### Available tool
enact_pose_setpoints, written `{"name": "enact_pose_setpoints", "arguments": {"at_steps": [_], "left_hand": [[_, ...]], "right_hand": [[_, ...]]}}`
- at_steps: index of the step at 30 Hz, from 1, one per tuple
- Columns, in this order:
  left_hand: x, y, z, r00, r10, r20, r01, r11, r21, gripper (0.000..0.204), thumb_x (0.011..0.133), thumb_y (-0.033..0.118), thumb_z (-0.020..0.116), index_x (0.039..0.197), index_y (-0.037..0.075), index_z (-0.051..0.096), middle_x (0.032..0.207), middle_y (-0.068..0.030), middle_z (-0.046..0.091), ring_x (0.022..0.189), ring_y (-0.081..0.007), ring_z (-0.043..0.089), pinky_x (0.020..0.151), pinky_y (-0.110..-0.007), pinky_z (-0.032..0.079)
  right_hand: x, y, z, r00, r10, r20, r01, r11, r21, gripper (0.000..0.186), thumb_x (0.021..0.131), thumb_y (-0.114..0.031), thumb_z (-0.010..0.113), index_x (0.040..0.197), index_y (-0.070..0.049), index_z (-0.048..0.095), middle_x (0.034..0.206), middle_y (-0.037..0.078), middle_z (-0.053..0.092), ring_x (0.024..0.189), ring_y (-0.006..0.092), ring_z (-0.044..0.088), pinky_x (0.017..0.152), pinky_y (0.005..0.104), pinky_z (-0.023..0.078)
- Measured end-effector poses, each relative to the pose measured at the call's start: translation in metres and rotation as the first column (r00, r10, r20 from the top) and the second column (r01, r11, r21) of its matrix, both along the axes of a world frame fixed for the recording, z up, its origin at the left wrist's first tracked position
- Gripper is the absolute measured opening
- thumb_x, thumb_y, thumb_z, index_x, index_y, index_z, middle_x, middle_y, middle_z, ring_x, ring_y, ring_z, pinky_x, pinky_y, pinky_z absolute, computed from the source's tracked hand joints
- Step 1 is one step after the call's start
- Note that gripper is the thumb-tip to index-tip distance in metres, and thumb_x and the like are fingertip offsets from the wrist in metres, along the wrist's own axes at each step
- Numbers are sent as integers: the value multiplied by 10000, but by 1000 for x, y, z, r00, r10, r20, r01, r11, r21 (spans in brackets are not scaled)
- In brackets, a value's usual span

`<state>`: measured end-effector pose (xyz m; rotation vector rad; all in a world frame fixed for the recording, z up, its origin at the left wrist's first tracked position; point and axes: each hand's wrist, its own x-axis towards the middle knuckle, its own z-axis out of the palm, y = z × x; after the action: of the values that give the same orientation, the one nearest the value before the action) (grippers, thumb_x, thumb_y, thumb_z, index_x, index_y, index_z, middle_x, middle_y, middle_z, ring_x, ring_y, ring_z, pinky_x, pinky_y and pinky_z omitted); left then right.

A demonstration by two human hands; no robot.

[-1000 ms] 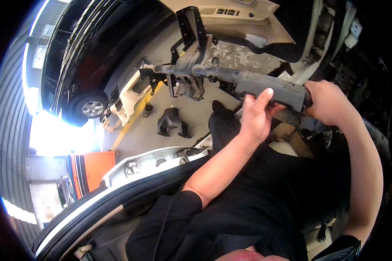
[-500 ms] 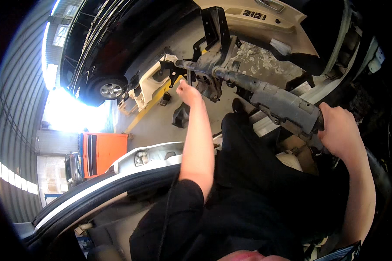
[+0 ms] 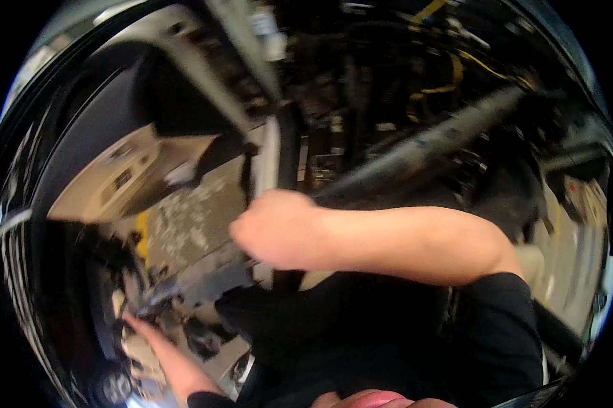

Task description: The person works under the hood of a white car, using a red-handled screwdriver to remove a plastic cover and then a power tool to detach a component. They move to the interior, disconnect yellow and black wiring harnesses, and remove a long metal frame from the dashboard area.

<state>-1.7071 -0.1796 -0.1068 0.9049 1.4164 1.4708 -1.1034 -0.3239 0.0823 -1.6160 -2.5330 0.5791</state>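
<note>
A long dark metal crossbeam with brackets at its left end lies across the car's door opening, blurred by motion. My left hand reaches far out to the lower left and rests at the bracketed end; its fingers are too smeared to make out. My right hand is closed around the beam near the middle of the view, its forearm stretched across my body. Past the right hand, a dark tube in line with the beam runs up into the stripped car interior; the hand hides where they meet.
An opened car door with a beige inner panel stands at left. A pale door sill runs beside my right hand. Yellow wiring and loose parts fill the dark interior at upper right. A car wheel shows at lower left.
My view has swung to the right, into the car interior. Both hands and the beam now appear farther left, and the tube beyond my right hand has come into sight.
</note>
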Motion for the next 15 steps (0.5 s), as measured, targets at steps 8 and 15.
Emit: {"name": "enact_pose_setpoints", "arguments": {"at_steps": [8, 15], "left_hand": [[38, 21, 53, 977, 103, 187, -93, 994, -61, 912, 959, 703, 530, 1516, -15, 451, 1551, -192, 473, 1396, -387, 456, 1154, -528, 375], [24, 48, 70, 985, 148, 93, -156, 984, 89, 818, 994, 649, 511, 1480, -8, 489, 1507, -198, 499, 1352, -387, 479, 1135, -529, 387]], "right_hand": [[31, -37, -5, 997, 47, 63, -55, 987, 148, 131, 831, -138, 702, 893, -51, 779, 882, 114, 780, 884, 296, 766, 748, 399, 596], [45, -48, 26, 993, 84, 77, -90, 993, 81, 139, 815, -183, 737, 892, -82, 793, 883, 78, 783, 876, 265, 766, 732, 393, 595]]}}
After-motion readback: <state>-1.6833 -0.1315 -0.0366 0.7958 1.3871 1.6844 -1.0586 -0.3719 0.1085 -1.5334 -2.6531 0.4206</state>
